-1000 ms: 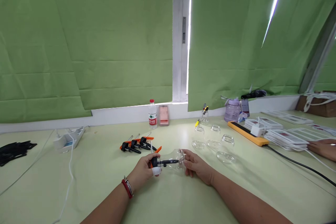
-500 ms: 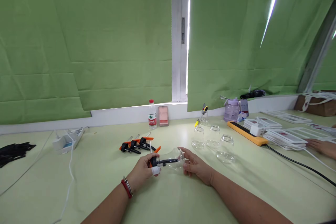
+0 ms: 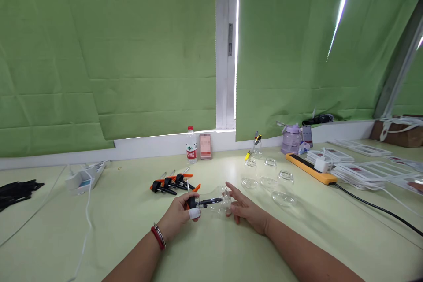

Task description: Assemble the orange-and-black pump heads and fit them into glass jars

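A clear glass bottle (image 3: 216, 193) lies on its side between my hands, low over the table. It has a black cap, a dark tube inside and an orange part at the cap end. My left hand (image 3: 180, 213) is closed around the black cap (image 3: 191, 203); white tape wraps one finger. At the wide glass base, my right hand (image 3: 249, 211) has its fingers spread, the index finger stretched out and the thumb by the glass. Whether its fingertips still touch is hard to tell. Several black pump heads with orange levers (image 3: 170, 183) lie just beyond my left hand.
Several clear glass bottles (image 3: 284, 189) stand to the right. Behind are a water bottle (image 3: 191, 146), a pink box (image 3: 205, 146) and a purple jug (image 3: 291, 140). An orange power strip (image 3: 310, 170) and white frames (image 3: 358, 175) lie right, near another person's hand (image 3: 416, 186).
My right hand's fingers have spread and loosened at the bottle's base. My left hand keeps its grip on the cap. The other person's hand has shifted right.
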Demonstrator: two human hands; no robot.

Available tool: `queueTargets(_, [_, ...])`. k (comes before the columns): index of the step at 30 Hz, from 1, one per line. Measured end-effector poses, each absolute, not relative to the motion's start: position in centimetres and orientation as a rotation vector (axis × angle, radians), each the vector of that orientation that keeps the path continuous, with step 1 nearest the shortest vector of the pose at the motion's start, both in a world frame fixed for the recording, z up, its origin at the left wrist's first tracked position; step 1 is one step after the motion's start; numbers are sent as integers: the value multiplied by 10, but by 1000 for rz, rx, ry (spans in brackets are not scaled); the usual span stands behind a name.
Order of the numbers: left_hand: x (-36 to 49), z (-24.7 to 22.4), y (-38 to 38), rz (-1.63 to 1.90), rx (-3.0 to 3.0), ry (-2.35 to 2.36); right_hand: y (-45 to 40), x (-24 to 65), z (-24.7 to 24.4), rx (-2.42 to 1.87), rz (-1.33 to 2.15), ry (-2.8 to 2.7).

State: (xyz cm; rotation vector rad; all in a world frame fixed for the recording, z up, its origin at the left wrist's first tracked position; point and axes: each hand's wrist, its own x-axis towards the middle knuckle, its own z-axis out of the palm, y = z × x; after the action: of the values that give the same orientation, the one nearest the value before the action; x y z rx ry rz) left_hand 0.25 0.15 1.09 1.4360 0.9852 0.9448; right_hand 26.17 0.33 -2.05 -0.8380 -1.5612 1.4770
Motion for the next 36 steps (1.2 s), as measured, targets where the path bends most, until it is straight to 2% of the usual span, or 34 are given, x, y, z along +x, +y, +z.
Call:
queueTargets(11, [4, 5, 0, 906, 1475, 988, 5, 255, -20, -986, 1400, -1603])
queueTargets(19, [3, 13, 0, 922, 1450, 1019, 1, 262, -19, -850, 1474, -1587])
queueTargets(29, [4, 3, 2, 899, 1457, 993, 4, 256, -18, -966, 1432, -1587])
queueTargets(36, [1, 8, 3, 915, 1473, 992, 0, 260, -16, -867, 1456, -1580])
